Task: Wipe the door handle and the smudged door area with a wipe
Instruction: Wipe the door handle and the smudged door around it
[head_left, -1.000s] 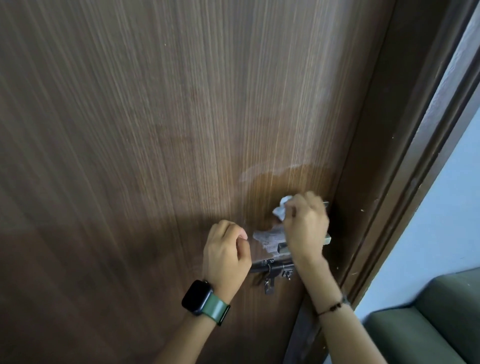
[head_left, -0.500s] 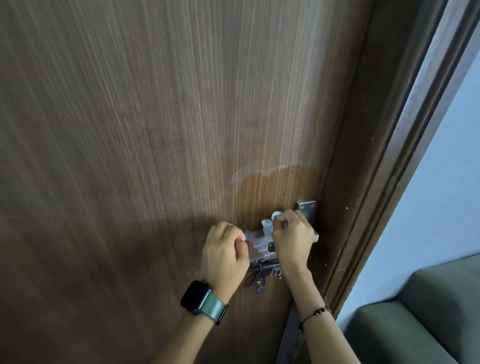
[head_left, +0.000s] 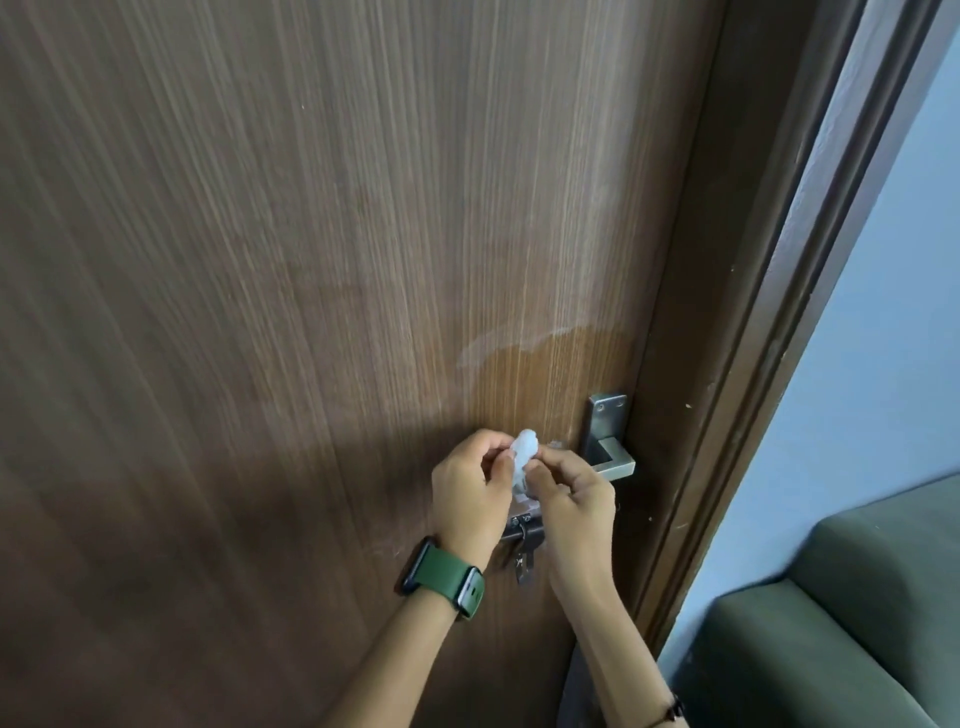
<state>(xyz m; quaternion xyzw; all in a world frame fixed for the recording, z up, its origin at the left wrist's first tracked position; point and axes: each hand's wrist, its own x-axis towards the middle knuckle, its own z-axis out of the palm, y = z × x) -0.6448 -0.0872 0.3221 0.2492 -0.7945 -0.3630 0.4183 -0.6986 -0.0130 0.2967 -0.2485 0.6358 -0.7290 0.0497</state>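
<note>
- Pinching a crumpled white wipe (head_left: 523, 453) between left hand (head_left: 475, 493) and right hand (head_left: 574, 501), fingers of both closed on it, held just in front of the brown door (head_left: 311, 312).
- Door handle (head_left: 610, 447) at 2 o'clock from the hands, plate upright near the door's right edge, lever partly hidden behind the right hand.
- Pale smudge line (head_left: 519, 343) at 12 o'clock above the wipe, darker damp-looking wood below it.
- Small metal latch (head_left: 522, 535) at 6 o'clock, between the wrists.
- Wide bare wood at 9 to 12 o'clock; dark frame (head_left: 753, 364) close at 3 o'clock, green cushion (head_left: 857, 597) at 4 o'clock.
- Green watch (head_left: 447, 577) on left wrist.
</note>
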